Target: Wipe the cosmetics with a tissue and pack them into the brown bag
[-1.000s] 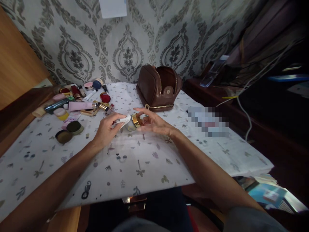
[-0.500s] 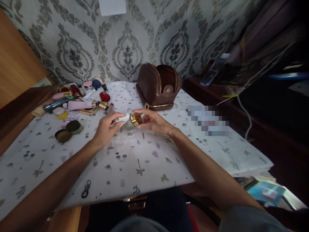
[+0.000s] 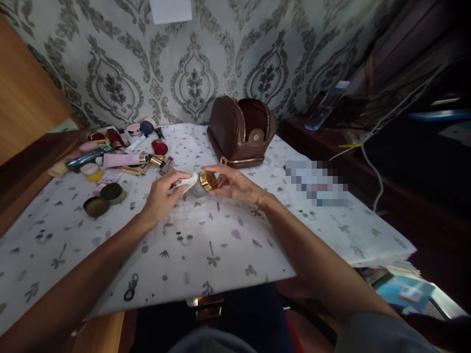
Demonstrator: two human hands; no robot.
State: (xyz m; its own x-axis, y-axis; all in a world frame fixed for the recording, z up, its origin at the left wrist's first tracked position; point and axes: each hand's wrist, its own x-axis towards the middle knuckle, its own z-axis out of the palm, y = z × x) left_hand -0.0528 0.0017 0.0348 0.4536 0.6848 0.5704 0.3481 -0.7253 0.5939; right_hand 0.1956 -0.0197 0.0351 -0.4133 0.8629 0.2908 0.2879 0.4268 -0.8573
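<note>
My right hand (image 3: 235,185) grips a small cosmetic jar (image 3: 208,181) by its gold lid, fingers and thumb around the lid. The jar is tilted on its side, its greyish body pointing left. A folded white wipe (image 3: 189,181) is pinched between the thumb and fingers of my left hand (image 3: 164,193). Its edge touches or nearly touches the jar's body. Both hands are just above the patterned white cloth (image 3: 206,260), in front of the brown cosmetic bag (image 3: 235,130), which stands unzipped at the top.
Makeup lies heaped at the left, including a pink tube (image 3: 123,160), a red compact (image 3: 159,146) and an open dark green compact (image 3: 113,193). A blurred-out item (image 3: 318,184) lies at the right. Cables (image 3: 379,171) hang beyond the table's right edge.
The jar has turned slightly in my right hand, so more of its lid and body shows. My left hand and the wipe have hardly moved.
</note>
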